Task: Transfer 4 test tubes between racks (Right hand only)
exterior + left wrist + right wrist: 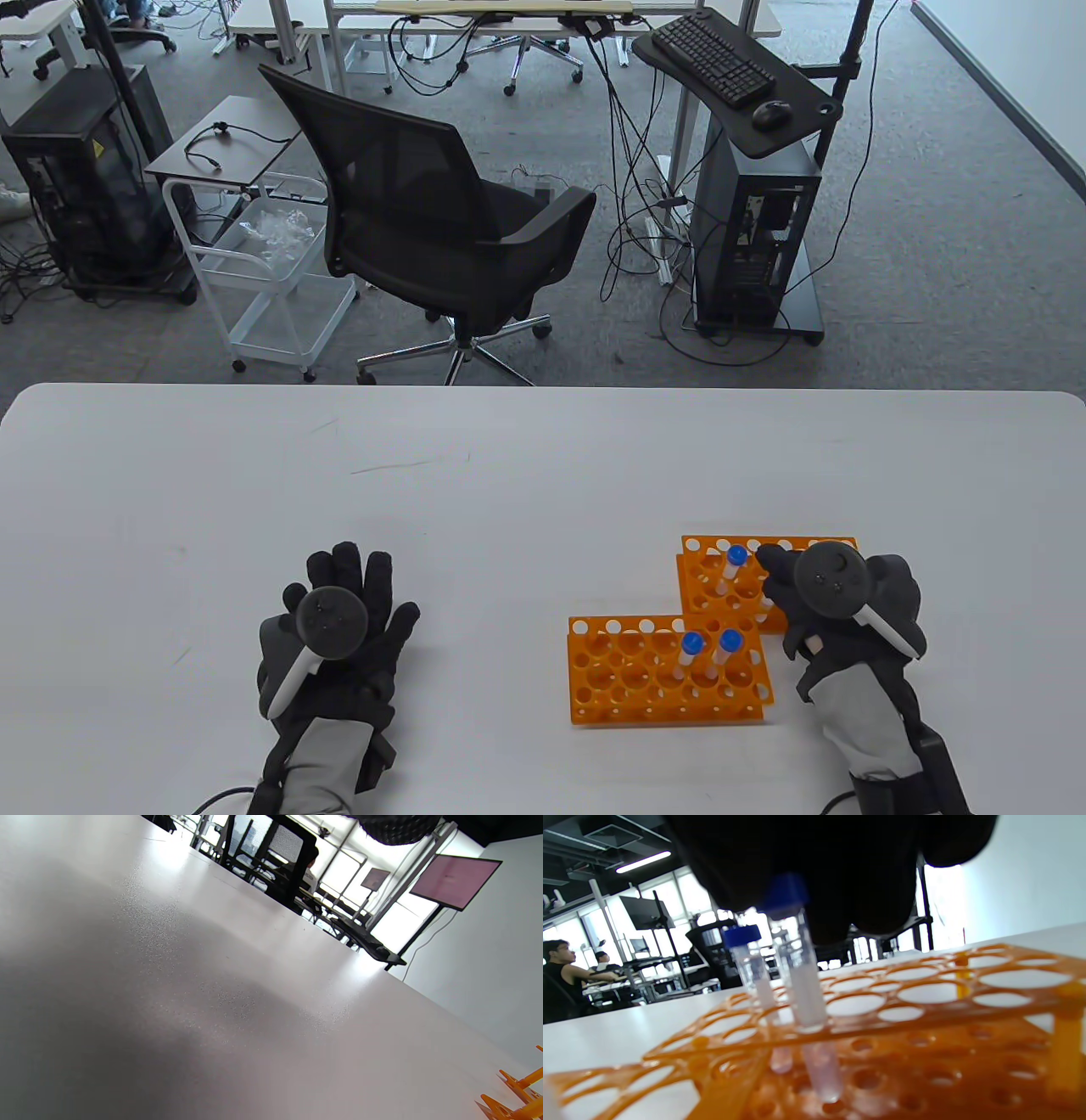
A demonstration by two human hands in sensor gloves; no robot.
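Two orange racks stand at the table's right. The near rack holds two blue-capped test tubes side by side. The far rack holds one tube in plain sight. My right hand is over the far rack's right part. In the right wrist view its fingers close on the blue cap of a tube that stands in a hole of the rack, with a second tube just behind. My left hand lies flat on the table, fingers spread, holding nothing.
The white table stretches bare to the left and back of the racks. A black office chair and a computer cart stand beyond the far edge. A corner of an orange rack shows in the left wrist view.
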